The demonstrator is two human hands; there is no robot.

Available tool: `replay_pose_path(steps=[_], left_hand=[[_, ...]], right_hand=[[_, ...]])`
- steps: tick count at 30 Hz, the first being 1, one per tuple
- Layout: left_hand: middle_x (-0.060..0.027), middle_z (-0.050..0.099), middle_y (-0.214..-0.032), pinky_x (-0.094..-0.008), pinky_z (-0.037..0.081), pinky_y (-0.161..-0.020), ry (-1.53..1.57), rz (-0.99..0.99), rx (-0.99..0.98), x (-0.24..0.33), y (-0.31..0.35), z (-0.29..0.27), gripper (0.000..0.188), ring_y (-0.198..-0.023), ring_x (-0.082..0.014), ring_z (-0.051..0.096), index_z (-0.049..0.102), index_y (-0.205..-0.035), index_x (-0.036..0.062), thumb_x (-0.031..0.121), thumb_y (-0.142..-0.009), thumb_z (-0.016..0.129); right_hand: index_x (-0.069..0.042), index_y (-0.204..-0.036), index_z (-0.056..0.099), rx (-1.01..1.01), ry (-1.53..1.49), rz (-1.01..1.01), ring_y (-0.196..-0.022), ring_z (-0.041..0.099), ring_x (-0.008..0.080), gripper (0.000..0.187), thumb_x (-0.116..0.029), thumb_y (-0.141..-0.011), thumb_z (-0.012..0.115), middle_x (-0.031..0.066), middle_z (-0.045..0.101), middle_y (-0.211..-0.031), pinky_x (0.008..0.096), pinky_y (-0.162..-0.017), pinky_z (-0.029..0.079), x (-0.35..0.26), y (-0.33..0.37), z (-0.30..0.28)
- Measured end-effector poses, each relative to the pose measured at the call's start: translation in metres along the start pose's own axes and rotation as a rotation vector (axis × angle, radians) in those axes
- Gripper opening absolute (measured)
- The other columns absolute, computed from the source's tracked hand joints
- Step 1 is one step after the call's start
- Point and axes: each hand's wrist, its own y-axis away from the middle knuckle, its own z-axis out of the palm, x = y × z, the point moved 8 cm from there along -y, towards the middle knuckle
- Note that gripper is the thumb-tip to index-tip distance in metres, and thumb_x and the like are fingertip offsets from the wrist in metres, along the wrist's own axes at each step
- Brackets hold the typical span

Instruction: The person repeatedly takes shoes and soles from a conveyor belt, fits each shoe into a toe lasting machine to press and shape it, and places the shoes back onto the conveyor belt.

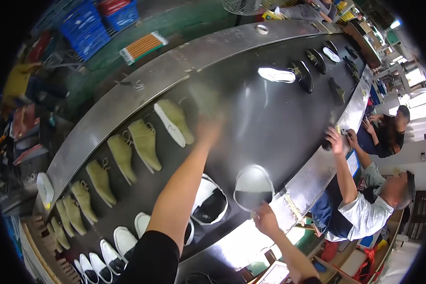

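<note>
My left hand (210,131) reaches out over the dark belt, smeared by motion, so its fingers cannot be made out. Just beyond it is a blurred olive-green shape (206,97), perhaps a shoe upper; whether the hand holds it is unclear. At the belt's near edge, my right hand (266,218) is closed on the end of a white-and-grey shoe upper (254,182). A white-and-black shoe upper (209,201) lies left of that, partly behind my left forearm. Nearest my left hand on the belt are an olive shoe upper (179,118) and a white insole (168,124).
Olive uppers (120,154) line the belt's far side, white ones (125,241) its near side. Dark shoes (304,78) and a white insole (277,75) lie farther along. A metal rim (94,118) borders the belt. Co-workers (364,208) work at the right. Blue crates (83,26) stand behind.
</note>
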Motion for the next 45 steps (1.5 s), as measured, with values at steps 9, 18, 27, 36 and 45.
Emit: replay_pose_path(steps=[9,18,27,36,45], left_hand=[[-0.0142,0.064,-0.109,-0.0333,0.047,-0.085,0.364,-0.163,0.004,-0.064,0.007,-0.038,0.049,-0.100,-0.0224,0.061,0.052,-0.125,-0.0040,0.004,-0.078,0.065],[-0.0056,0.062,-0.119,-0.0249,0.045,-0.093,0.598,-0.227,-0.561,-0.071,0.284,-0.280,0.054,-0.105,-0.0106,0.056,0.051,-0.132,0.0000,-0.007,-0.081,0.065],[-0.0018,0.065,-0.088,-0.0230,0.046,-0.067,0.620,-0.474,0.529,-0.150,0.581,-0.505,0.018,-0.077,-0.0084,0.057,0.067,-0.100,-0.0010,0.012,-0.088,0.063],[-0.0183,0.058,-0.075,-0.0327,0.045,-0.067,-0.284,-0.378,1.225,-0.075,0.881,-0.669,0.022,-0.068,-0.0165,0.054,0.059,-0.100,-0.0036,0.017,-0.092,0.057],[-0.0023,0.063,-0.088,-0.0252,0.045,-0.075,0.430,-0.708,1.689,-0.109,1.245,-0.603,0.022,-0.082,-0.0093,0.056,0.063,-0.099,0.0010,0.022,-0.091,0.062]], right_hand=[[0.003,-0.099,0.057,0.221,-0.708,0.331,-0.080,0.059,0.0199,0.019,0.001,-0.082,0.064,0.0143,0.059,-0.087,0.0300,-0.068,0.046,-0.082,-0.051,-0.050],[0.004,-0.108,0.058,0.083,-1.506,0.538,-0.086,0.064,0.0214,0.027,-0.017,-0.093,0.049,0.0131,0.065,-0.097,0.0336,-0.078,0.052,-0.151,-0.090,-0.028],[0.004,-0.111,0.058,-0.401,-1.720,0.884,-0.098,0.063,0.0318,0.031,-0.020,-0.094,0.047,0.0182,0.064,-0.108,0.0425,-0.088,0.051,-0.332,0.093,0.132],[-0.006,-0.101,0.056,-1.077,-1.013,-0.291,-0.078,0.045,0.0045,0.017,-0.022,-0.099,0.050,-0.0049,0.052,-0.086,0.0207,-0.070,0.039,-0.649,0.294,0.167],[-0.007,-0.086,0.057,-1.503,-0.973,-0.678,-0.064,0.040,0.0012,0.014,-0.014,-0.096,0.052,-0.0077,0.050,-0.073,0.0187,-0.058,0.034,-0.809,0.564,0.199]])
